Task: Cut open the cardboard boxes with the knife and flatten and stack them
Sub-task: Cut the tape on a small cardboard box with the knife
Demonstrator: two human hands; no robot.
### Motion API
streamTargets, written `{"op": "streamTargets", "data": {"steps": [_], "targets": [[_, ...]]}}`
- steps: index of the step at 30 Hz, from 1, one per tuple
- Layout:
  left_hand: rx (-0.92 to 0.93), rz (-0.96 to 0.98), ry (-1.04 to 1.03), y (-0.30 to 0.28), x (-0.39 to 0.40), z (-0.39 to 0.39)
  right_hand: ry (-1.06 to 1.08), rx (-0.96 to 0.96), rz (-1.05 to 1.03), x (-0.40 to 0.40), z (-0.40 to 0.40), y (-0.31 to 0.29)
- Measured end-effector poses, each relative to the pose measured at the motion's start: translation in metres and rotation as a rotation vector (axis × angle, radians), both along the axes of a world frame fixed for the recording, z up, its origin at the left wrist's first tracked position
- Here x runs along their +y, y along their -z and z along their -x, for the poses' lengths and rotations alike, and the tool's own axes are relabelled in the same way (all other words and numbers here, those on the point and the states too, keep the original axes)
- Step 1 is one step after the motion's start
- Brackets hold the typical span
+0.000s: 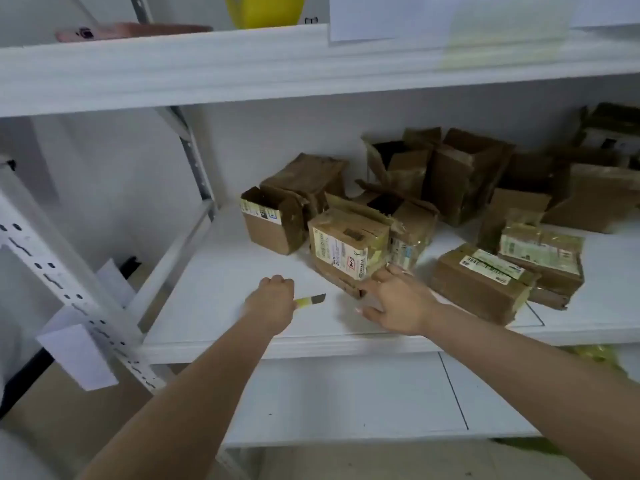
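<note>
Left hand [273, 301] fisted round the knife [311, 300], blade pointing right, just above the white shelf [214, 292]. Right hand [394, 304], fingers spread, touches the labelled box [348, 251] at the front of the pile. Behind it an open box [273, 221] with flaps up; what's inside, cannot tell. More battered boxes [457, 174] crowd the shelf's right side against a white wall.

The single head view looks forward and down, close onto a white shelf [242, 271].
</note>
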State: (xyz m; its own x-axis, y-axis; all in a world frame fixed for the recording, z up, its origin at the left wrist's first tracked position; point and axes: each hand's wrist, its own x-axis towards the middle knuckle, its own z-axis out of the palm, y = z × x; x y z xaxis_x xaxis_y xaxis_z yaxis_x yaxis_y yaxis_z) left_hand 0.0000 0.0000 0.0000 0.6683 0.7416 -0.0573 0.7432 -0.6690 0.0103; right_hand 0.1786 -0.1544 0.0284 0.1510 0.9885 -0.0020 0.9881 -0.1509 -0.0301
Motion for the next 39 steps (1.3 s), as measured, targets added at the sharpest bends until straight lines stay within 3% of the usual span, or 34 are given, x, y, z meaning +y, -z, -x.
{"op": "streamTargets", "data": {"steps": [4, 9, 12, 15, 20, 27, 30, 35, 39], "targets": [[0.033, 0.065, -0.073, 0.015, 0.010, 0.000, 0.017, 0.035, 0.058, 0.005, 0.006, 0.011], [-0.091, 0.301, -0.080, 0.017, 0.025, 0.015, 0.075, 0.059, 0.096, 0.016, 0.019, 0.019], [-0.359, 0.407, -0.086, 0.019, 0.030, 0.030, 0.110, 0.083, 0.097, 0.024, 0.029, 0.019], [-0.678, 0.641, -0.139, 0.010, 0.032, 0.041, 0.137, 0.157, 0.071, 0.033, 0.041, 0.017], [-0.846, 0.912, -0.067, -0.024, 0.024, 0.040, 0.159, 0.532, -0.122, 0.061, 0.065, 0.007], [-0.856, 0.986, 0.045, -0.044, 0.031, 0.030, 0.305, 1.017, -0.336, 0.094, 0.080, -0.009], [-0.773, 0.907, 0.087, -0.044, 0.043, 0.024, 0.393, 0.956, -0.381, 0.099, 0.073, -0.009], [-0.468, 0.243, 0.236, -0.052, 0.064, 0.007, 0.450, 0.657, -0.283, 0.096, 0.048, 0.011], [-0.413, 0.009, 0.450, -0.061, 0.068, -0.025, 0.369, 0.529, -0.255, 0.071, 0.037, 0.018]]}}
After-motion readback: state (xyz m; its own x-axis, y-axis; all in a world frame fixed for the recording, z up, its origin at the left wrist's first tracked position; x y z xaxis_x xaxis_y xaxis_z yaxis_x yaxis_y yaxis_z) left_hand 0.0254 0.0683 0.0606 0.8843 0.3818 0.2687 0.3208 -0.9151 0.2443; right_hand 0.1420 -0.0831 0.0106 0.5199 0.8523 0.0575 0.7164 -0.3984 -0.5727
